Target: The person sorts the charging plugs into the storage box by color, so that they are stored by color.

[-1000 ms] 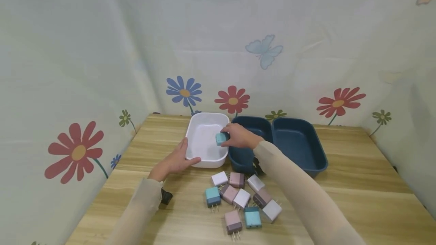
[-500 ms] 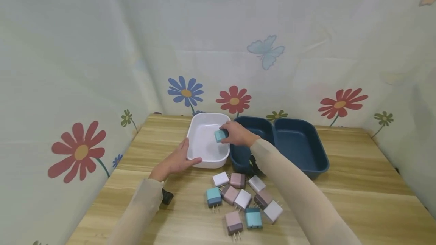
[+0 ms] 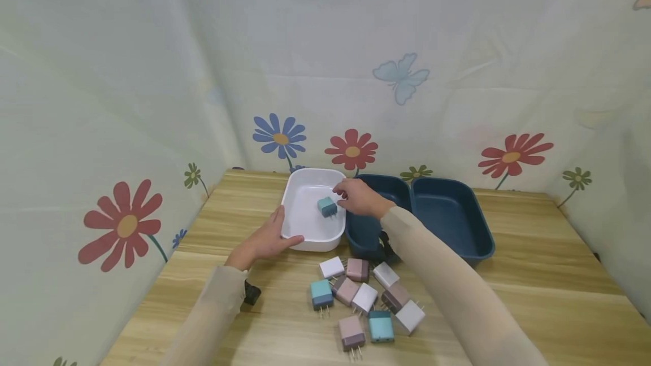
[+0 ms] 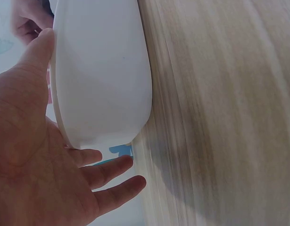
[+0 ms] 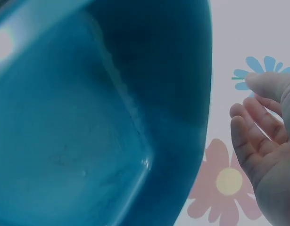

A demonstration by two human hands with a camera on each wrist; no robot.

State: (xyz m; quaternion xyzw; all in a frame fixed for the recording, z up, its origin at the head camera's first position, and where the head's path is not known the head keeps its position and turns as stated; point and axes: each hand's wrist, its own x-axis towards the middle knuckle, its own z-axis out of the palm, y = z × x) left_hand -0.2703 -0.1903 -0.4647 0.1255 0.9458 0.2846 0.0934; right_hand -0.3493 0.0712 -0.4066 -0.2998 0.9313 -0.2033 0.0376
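On my head view a flowered backdrop [image 3: 102,72] fills the left of the frame, and lower left of centre I have the left hand [image 3: 267,236], thumb spread well away from the fingers, touching the lower left corner of the white bin [image 3: 312,245]. In the left wrist view I see those fingers apart and fairly straight. Inside the white bin, towards its right side, I find the teal plug [image 3: 327,206], prongs pointing down in the picture; whether it rests on the floor I cannot tell. Just right of it hangs the right hand [image 3: 358,196], fingers loosely bent, thumb apart, nothing between them. Below, at lower centre, teal, pink and white plugs [image 3: 364,298] lie clustered on the wooden table [image 3: 549,264]. Rightward I get one dark blue bin [image 3: 362,239], partly behind the right arm, then another dark blue bin [image 3: 445,213]
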